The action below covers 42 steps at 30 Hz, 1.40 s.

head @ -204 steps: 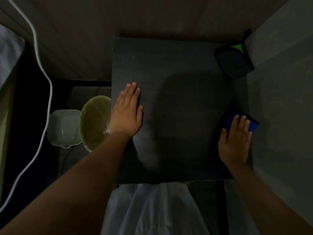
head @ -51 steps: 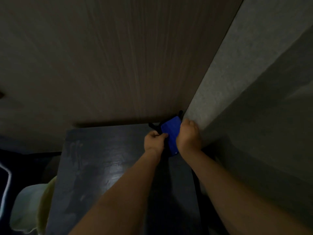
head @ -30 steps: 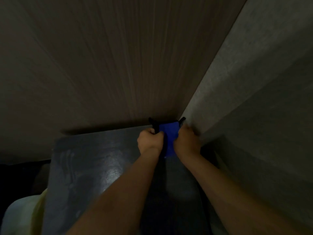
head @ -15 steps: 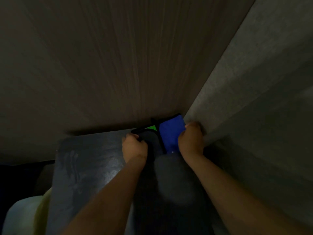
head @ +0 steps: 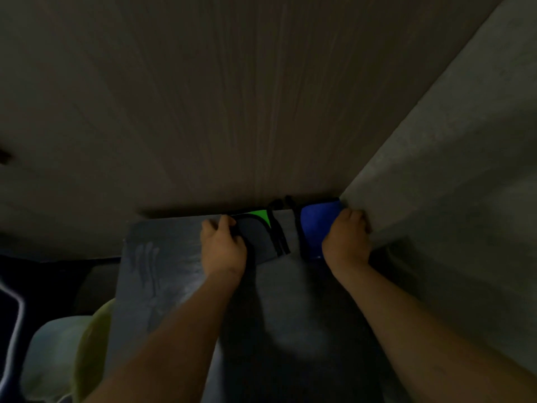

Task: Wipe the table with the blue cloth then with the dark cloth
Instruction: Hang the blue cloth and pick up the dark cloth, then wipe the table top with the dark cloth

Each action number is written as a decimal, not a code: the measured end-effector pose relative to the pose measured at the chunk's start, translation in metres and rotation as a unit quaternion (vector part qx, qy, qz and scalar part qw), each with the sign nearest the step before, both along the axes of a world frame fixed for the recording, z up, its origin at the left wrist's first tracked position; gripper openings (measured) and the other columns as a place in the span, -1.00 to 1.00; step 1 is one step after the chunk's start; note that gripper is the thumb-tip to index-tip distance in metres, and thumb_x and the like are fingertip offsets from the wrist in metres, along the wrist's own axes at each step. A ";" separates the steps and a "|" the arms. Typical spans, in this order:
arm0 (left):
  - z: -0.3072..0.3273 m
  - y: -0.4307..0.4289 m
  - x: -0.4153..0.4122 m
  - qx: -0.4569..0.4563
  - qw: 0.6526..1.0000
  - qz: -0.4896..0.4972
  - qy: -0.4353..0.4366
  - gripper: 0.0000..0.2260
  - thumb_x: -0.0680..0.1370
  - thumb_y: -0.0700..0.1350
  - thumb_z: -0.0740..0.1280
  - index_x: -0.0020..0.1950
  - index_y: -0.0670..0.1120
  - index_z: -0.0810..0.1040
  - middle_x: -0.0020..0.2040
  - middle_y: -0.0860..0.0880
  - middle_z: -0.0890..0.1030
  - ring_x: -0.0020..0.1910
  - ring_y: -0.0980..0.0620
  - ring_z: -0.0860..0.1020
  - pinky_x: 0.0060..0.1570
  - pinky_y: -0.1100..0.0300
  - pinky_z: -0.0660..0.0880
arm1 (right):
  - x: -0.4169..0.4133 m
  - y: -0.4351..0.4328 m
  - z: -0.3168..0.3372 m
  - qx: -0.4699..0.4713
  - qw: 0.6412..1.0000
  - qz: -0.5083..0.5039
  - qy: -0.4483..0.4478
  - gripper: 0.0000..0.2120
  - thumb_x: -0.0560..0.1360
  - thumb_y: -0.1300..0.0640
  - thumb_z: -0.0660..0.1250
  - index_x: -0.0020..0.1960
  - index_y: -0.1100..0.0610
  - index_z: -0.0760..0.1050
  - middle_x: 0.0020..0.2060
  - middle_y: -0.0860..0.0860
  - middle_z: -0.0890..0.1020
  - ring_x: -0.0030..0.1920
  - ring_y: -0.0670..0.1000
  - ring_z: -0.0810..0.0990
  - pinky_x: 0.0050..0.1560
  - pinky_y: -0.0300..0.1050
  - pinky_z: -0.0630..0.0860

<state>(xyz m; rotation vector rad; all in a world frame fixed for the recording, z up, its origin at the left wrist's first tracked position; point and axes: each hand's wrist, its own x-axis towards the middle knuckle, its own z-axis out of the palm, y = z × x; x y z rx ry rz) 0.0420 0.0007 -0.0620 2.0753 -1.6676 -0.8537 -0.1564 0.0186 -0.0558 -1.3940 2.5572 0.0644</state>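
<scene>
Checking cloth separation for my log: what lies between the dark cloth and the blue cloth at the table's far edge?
In the head view, only a bare strip of table separates the dark cloth from the blue cloth; each cloth's black edging borders that gap.

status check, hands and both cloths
Left hand gripping dark cloth. Right hand on blue cloth, far right corner of table. Nothing blocking.

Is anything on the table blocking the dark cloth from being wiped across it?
Nothing visible does. The left hand already grips the dark cloth at the far edge of the table. The blue cloth, under the right hand, lies apart in the far right corner, out of the way.
</scene>
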 end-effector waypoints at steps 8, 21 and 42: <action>0.001 0.013 0.052 -0.024 0.992 -0.051 -0.116 -0.57 0.56 -0.11 0.28 0.41 -0.14 0.34 0.48 -0.18 0.24 0.43 -0.16 0.25 0.38 -0.01 0.24 | 0.065 0.001 -0.002 -0.076 0.948 0.304 -0.064 -0.44 0.59 0.14 0.18 0.53 0.13 0.07 0.54 0.05 0.11 0.53 0.03 -0.01 0.52 -0.01 -0.07; -0.021 0.032 0.135 -0.078 0.975 -0.136 -0.159 -0.52 0.60 -0.09 0.21 0.50 -0.16 0.24 0.52 -0.13 0.24 0.53 -0.07 0.14 0.51 0.01 0.07 | 0.132 -0.004 -0.043 -0.081 0.923 0.361 -0.102 -0.46 0.63 -0.02 0.06 0.55 0.09 0.01 0.55 -0.01 0.06 0.54 -0.01 -0.08 0.52 0.00 -0.12; -0.052 0.063 0.150 -0.110 0.982 -0.088 -0.127 -0.49 0.59 0.02 0.03 0.49 -0.19 0.27 0.52 -0.12 0.25 0.53 -0.05 0.14 0.49 -0.06 0.15 | 0.125 0.009 -0.074 -0.068 0.989 0.128 -0.002 -0.43 0.57 -0.17 -0.32 0.52 0.01 -0.29 0.54 0.09 -0.18 0.52 0.06 -0.26 0.49 0.01 -0.28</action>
